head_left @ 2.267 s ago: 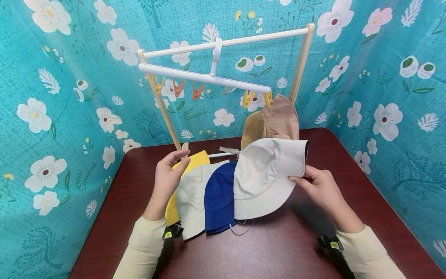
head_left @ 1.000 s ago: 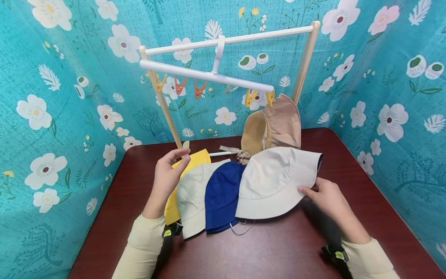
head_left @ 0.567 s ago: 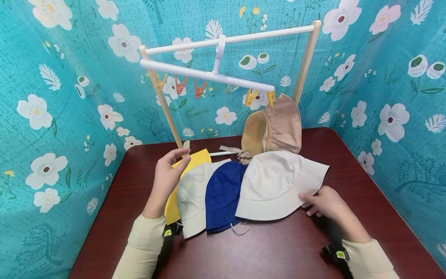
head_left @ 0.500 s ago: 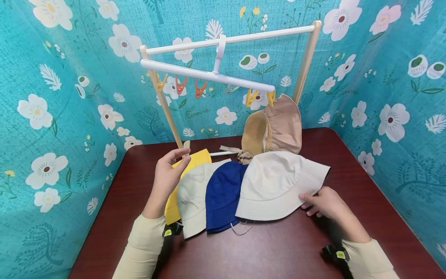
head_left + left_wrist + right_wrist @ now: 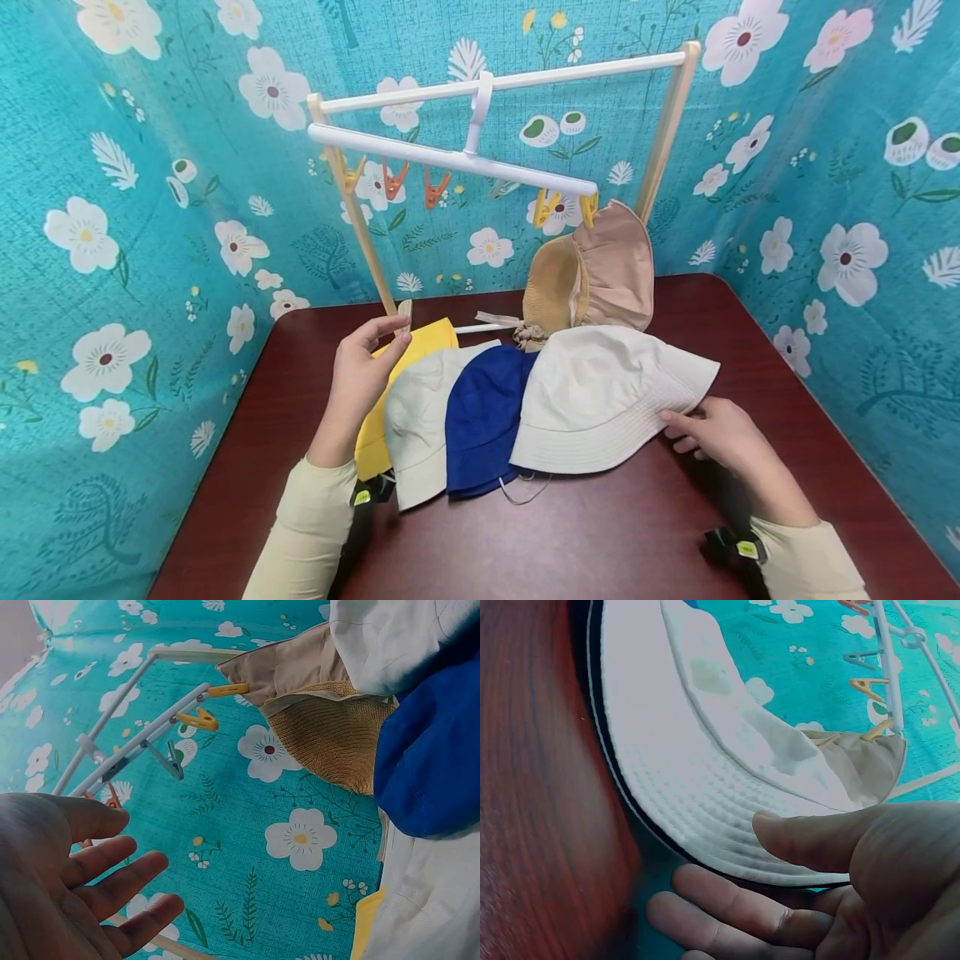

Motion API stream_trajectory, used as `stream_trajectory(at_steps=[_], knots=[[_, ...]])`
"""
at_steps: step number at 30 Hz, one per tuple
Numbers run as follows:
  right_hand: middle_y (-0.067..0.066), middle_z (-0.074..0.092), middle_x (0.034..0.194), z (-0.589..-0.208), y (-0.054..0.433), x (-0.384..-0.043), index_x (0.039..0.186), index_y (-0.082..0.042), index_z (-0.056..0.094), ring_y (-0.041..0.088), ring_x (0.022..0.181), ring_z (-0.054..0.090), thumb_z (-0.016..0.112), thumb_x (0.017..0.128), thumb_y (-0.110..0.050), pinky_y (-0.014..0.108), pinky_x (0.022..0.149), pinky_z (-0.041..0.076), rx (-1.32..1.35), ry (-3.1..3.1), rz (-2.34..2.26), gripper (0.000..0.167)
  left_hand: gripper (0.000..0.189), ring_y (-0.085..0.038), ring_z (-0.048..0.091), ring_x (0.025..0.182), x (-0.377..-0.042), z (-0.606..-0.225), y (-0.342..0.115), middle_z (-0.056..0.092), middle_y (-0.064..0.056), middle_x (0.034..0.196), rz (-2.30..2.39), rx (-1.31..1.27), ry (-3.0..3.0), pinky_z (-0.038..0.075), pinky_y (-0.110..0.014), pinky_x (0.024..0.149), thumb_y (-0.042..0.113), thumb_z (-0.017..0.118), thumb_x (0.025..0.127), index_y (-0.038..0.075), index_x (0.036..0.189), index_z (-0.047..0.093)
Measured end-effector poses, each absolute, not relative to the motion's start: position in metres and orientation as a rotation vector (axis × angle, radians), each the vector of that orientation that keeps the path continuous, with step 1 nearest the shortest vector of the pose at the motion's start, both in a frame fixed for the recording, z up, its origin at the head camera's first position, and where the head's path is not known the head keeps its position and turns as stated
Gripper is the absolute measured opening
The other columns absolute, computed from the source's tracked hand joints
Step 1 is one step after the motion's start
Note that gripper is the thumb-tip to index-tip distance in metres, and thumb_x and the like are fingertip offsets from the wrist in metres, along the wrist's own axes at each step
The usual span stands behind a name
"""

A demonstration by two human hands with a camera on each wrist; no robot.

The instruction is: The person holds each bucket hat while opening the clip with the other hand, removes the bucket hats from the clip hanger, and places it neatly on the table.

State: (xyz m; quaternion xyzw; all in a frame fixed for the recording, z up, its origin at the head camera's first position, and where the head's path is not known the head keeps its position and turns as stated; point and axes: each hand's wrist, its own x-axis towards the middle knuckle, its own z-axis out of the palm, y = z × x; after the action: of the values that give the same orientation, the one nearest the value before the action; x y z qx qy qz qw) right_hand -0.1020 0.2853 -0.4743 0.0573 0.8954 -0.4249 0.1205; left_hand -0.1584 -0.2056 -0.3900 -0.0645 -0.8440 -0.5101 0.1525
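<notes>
My right hand (image 5: 720, 429) holds the brim edge of a white bucket hat (image 5: 600, 383), thumb on top and fingers underneath. In the right wrist view the hat's stitched brim (image 5: 705, 795) shows a dark underside edge. My left hand (image 5: 363, 367) hovers over the left end of the row, fingers spread and holding nothing in the left wrist view. Nearest it is a yellow hat (image 5: 435, 335), partly covered by a pale grey-green bucket hat (image 5: 416, 417). A dark blue bucket hat (image 5: 483, 425) lies between that one and the white hat, overlapping both.
Behind stands a wooden rack (image 5: 663, 133) bearing a white hanger (image 5: 450, 158) with several orange and yellow clips (image 5: 545, 208). A beige and tan hat (image 5: 615, 267) hangs from its right end. A thin cord (image 5: 525, 498) lies on the dark red table (image 5: 525, 550).
My right hand has moved right and down, lowering the white hat's brim and drawing it rightward, so more of the blue hat shows. The left hand has stayed nearly still.
</notes>
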Motion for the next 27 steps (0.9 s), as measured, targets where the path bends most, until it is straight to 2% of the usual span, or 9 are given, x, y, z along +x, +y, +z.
stream_trajectory(at_steps=[5, 11, 18, 23, 27], knots=[[0.015, 0.078, 0.091, -0.469, 0.29, -0.1, 0.115, 0.011, 0.061, 0.023, 0.073, 0.075, 0.071, 0.097, -0.04, 0.036, 0.06, 0.058, 0.19, 2.648, -1.194, 0.055, 0.03, -0.022, 0.058, 0.128, -0.158, -0.389, -0.205, 0.072, -0.002, 0.126, -1.468, -0.179, -2.425, 0.04, -0.057, 0.112, 0.031, 0.072, 0.098, 0.018, 0.124, 0.073], [0.01, 0.077, 0.086, -0.461, 0.298, -0.099, 0.107, 0.005, 0.063, 0.022, 0.073, 0.074, 0.071, 0.096, -0.043, 0.034, 0.06, 0.055, 0.15, 2.752, -1.049, 0.05, 0.031, -0.022, 0.059, 0.126, -0.157, -0.388, -0.204, 0.073, -0.001, 0.125, -1.484, -0.181, -2.431, 0.04, -0.056, 0.111, 0.032, 0.072, 0.098, 0.017, 0.125, 0.073], [0.005, 0.075, 0.081, -0.447, 0.313, -0.099, 0.117, 0.006, 0.062, 0.02, 0.073, 0.07, 0.071, 0.093, -0.052, 0.032, 0.062, 0.048, 0.135, 2.858, -0.881, 0.063, 0.031, -0.022, 0.059, 0.126, -0.157, -0.388, -0.204, 0.073, -0.001, 0.125, -1.5, -0.201, -2.424, 0.041, -0.056, 0.111, 0.034, 0.072, 0.098, 0.017, 0.124, 0.073], [0.015, 0.075, 0.09, -0.434, 0.321, -0.099, 0.124, 0.006, 0.06, 0.022, 0.075, 0.067, 0.07, 0.092, -0.057, 0.035, 0.06, 0.051, 0.156, 2.958, -0.837, 0.071, 0.031, -0.022, 0.059, 0.126, -0.157, -0.388, -0.205, 0.073, -0.002, 0.125, -1.503, -0.208, -2.425, 0.041, -0.055, 0.111, 0.033, 0.072, 0.098, 0.017, 0.125, 0.073], [0.022, 0.072, 0.1, -0.425, 0.32, -0.099, 0.125, 0.001, 0.062, 0.028, 0.078, 0.064, 0.067, 0.093, -0.058, 0.035, 0.056, 0.051, 0.23, 3.054, -0.878, 0.067, 0.031, -0.023, 0.059, 0.126, -0.158, -0.389, -0.204, 0.072, -0.002, 0.126, -1.5, -0.209, -2.434, 0.041, -0.054, 0.112, 0.032, 0.071, 0.099, 0.016, 0.126, 0.073]])
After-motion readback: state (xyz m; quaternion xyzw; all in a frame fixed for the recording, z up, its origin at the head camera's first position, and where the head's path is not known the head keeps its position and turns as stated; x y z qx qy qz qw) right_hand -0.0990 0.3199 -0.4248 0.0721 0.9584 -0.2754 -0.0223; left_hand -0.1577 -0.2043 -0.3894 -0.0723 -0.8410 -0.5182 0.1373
